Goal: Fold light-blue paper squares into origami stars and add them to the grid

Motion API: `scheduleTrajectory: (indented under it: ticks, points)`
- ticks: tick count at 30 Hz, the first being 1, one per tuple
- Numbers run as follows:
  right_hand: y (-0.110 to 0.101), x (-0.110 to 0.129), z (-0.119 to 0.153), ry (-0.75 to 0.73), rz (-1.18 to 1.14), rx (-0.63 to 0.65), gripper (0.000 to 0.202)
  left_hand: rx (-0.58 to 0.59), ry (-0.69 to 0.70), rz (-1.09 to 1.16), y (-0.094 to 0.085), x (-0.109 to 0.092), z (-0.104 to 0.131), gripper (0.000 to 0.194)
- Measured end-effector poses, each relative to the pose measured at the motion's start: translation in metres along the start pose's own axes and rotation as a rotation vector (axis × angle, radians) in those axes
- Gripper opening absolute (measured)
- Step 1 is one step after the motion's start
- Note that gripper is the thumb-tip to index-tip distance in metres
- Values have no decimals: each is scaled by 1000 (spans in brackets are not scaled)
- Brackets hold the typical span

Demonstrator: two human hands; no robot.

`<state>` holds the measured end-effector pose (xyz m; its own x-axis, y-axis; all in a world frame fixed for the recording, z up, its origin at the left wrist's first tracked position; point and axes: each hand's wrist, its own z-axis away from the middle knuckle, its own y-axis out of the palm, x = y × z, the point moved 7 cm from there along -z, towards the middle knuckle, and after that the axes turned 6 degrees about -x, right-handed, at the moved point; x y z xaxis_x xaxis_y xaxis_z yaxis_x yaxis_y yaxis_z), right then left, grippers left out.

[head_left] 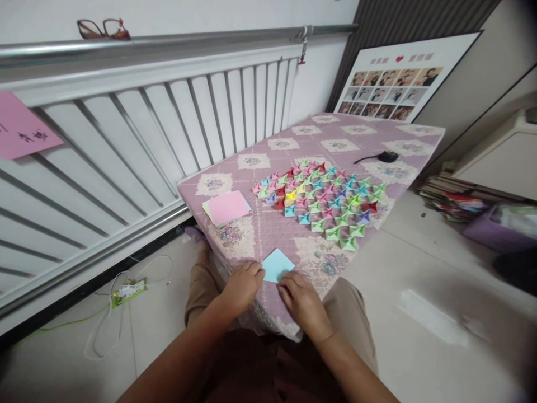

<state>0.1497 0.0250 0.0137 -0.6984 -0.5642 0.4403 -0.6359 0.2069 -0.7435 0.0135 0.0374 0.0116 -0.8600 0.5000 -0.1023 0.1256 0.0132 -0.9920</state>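
A square sheet of light blue origami paper (277,264) lies on the cloth-covered table right in front of me, turned so a corner points away. My left hand (245,284) holds its left corner, fingers close together. At the lower right edge, the bent fingers of my right hand (301,299) grip the same sheet; the thumb is partly hidden. Beyond it to the left sits a stack of coloured paper (229,207), pink on top. Farther right, several small folded paper pieces (322,197) in green, pink, blue, red, yellow and purple stand in rows.
A black object with a cord (388,157) lies at the table's far right. The purple patterned tablecloth (268,224) reaches a white radiator (168,123) on the left. Glasses (103,29) rest on the pipe. A power strip (130,291) with cables lies on the floor.
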Motion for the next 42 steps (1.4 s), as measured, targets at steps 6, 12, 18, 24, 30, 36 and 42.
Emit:
scheduleTrajectory:
  ticks: [6, 12, 18, 24, 30, 36, 42]
  points:
    - [8, 6, -13, 39, 178, 71, 7, -78, 48, -14, 1, 0, -2, 25]
    - [15, 19, -22, -45, 330, 118, 10, -184, 49, 17, 3, 9, 1, 21]
    - [7, 21, -32, -77, 342, 101, 17, -323, 53, 68, -29, 10, 1, 19]
    - [-25, 6, -52, 286, -208, -24, 17, -803, -58, 290, -104, 21, 16, 25]
    - [-6, -32, -35, 883, -845, -54, 30, -877, -194, 439, -91, 34, 24, 25]
    - [21, -42, -16, 1046, -978, -51, 27, -517, -148, 362, -24, 3, 11, 38]
    - [21, -48, -17, 1014, -865, -15, 35, -430, -154, 180, -4, -11, -8, 38]
